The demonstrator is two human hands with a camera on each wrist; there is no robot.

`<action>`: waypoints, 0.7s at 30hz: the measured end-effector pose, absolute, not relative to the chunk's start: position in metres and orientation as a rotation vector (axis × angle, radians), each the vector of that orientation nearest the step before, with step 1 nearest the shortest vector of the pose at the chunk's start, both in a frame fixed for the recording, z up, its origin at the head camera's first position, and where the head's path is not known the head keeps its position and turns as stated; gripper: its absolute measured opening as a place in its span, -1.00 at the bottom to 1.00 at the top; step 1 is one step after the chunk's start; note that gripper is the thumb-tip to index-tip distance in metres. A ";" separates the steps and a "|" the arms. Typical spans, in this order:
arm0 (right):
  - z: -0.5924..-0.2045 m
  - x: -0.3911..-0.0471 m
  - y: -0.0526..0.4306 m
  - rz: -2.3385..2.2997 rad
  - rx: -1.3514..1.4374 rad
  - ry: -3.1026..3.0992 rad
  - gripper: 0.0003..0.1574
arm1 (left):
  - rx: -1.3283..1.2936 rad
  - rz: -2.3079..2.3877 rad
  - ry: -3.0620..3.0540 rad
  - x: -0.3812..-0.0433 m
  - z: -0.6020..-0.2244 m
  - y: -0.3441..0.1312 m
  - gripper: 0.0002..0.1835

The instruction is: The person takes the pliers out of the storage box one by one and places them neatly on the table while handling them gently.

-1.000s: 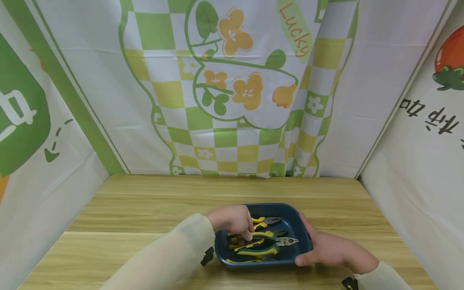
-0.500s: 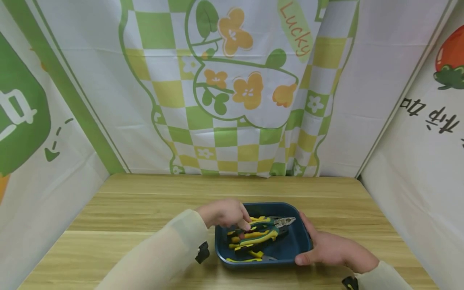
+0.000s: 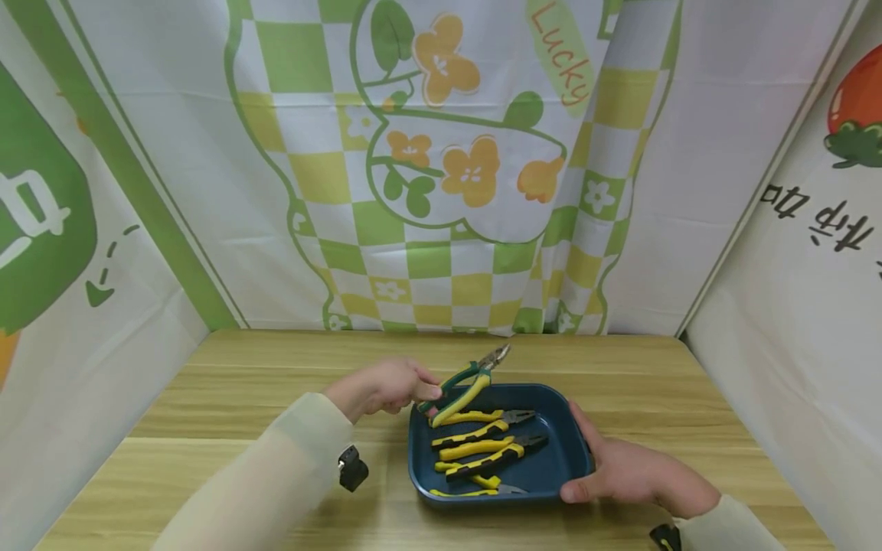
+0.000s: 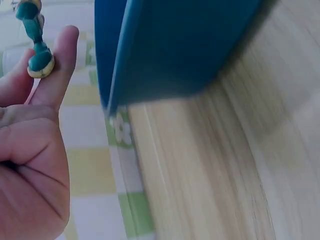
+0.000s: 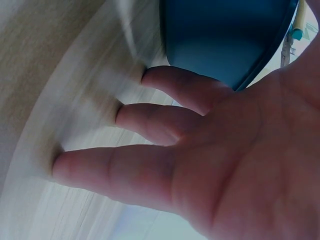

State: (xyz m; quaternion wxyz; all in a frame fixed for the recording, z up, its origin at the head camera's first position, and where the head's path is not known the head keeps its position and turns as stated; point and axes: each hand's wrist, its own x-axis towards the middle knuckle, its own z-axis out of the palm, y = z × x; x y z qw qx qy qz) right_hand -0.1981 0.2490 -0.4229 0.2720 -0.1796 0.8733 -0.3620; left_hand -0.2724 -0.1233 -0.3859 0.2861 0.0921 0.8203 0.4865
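My left hand pinches a pair of green-and-yellow pliers by the handle ends, over the back left corner of a dark blue tray. Their metal nose points up and away to the right. In the left wrist view, thumb and finger press on the green-and-yellow handle beside the tray's wall. At the tray's right end lies my right hand, thumb at the front corner and forefinger along the back. Its other fingers reach straight down to the table beside the tray.
Inside the tray several yellow-and-black pliers lie side by side, noses to the right; one yellow-handled pair lies against the front wall. Wooden table surrounds the tray, and a patterned curtain hangs along its back edge.
My left hand has lifted the green-and-yellow pliers up out of the tray and moved left and back, uncovering the pliers beneath. The right hand and the tray have stayed put.
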 end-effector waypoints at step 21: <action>-0.422 -0.198 0.248 -0.987 -0.459 2.336 0.62 | -0.033 1.342 2.354 -0.261 -0.406 -0.240 -0.65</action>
